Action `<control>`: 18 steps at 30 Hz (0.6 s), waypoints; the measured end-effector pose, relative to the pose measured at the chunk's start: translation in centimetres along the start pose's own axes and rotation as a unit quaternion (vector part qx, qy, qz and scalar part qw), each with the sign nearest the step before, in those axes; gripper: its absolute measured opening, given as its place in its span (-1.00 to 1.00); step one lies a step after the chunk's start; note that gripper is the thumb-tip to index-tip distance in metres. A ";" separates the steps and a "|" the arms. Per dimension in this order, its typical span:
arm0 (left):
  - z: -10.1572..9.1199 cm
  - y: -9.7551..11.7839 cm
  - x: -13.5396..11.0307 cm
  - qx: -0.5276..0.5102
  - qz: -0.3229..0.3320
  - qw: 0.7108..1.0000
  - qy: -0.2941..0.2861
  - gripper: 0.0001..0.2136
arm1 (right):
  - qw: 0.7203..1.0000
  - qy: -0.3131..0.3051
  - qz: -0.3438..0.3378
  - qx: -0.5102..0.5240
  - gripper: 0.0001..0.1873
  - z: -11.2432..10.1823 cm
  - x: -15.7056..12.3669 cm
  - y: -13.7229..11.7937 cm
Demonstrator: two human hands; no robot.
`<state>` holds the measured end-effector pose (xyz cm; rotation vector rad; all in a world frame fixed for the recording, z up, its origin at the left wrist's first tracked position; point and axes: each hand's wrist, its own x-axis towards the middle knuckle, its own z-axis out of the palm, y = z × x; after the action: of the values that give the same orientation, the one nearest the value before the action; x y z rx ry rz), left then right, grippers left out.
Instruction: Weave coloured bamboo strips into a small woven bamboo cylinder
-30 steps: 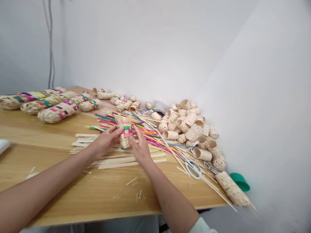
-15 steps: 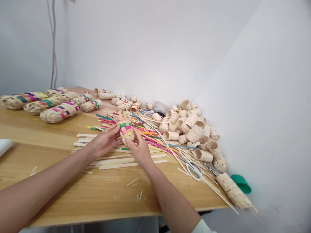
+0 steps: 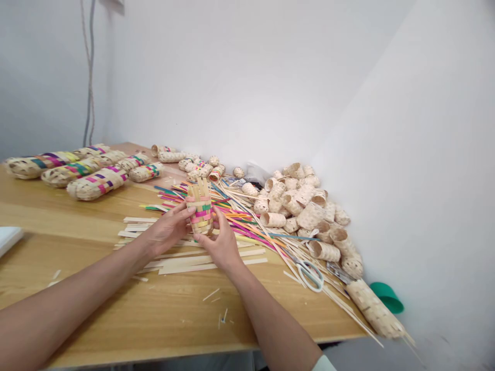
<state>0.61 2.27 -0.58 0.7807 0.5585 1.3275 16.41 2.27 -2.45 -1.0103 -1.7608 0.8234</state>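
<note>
A small woven basket (image 3: pixel 201 211) of pale strips with pink, green and magenta bands is held upright above the table, loose strip ends sticking up from its top. My left hand (image 3: pixel 169 228) grips its left side, thumb across the front. On the lower right side, my right hand (image 3: pixel 221 241) is closed around it, thumb near the bottom. Beneath and behind the hands lie coloured strips (image 3: pixel 247 225) in a loose spread. Wide pale strips (image 3: pixel 212 263) rest just in front of them on the table.
Finished-looking woven tubes with coloured bands (image 3: pixel 98 181) sit at the left. A heap of plain woven tubes (image 3: pixel 297 201) fills the right side by the wall. Scissors with white handles (image 3: pixel 310 276), a long woven tube (image 3: pixel 374 308) and a green bowl-like object (image 3: pixel 386 297) lie near the right edge.
The basket has been turned more upright, so its strip ends stand taller. Both hands keep hold of it, with the right thumb slightly lower. The camera view has shifted a little.
</note>
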 end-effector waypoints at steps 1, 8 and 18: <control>0.1 0.0 0.0 0.012 0.008 1.000 0.004 -0.65 | 1.000 -0.007 0.003 0.011 -0.09 -0.1 0.0 -0.1; 0.2 -0.3 0.3 0.161 0.092 0.983 0.003 -0.41 | 0.997 0.030 -0.011 0.070 -0.46 -0.6 0.3 -0.8; 0.8 -0.7 -0.3 0.271 0.135 0.953 0.007 -0.44 | 0.996 0.018 -0.006 0.082 -0.68 -0.4 0.4 -0.9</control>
<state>1.65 1.83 -0.62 1.3364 0.8684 1.4467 16.44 2.29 -1.37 -0.9001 -1.6386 0.9201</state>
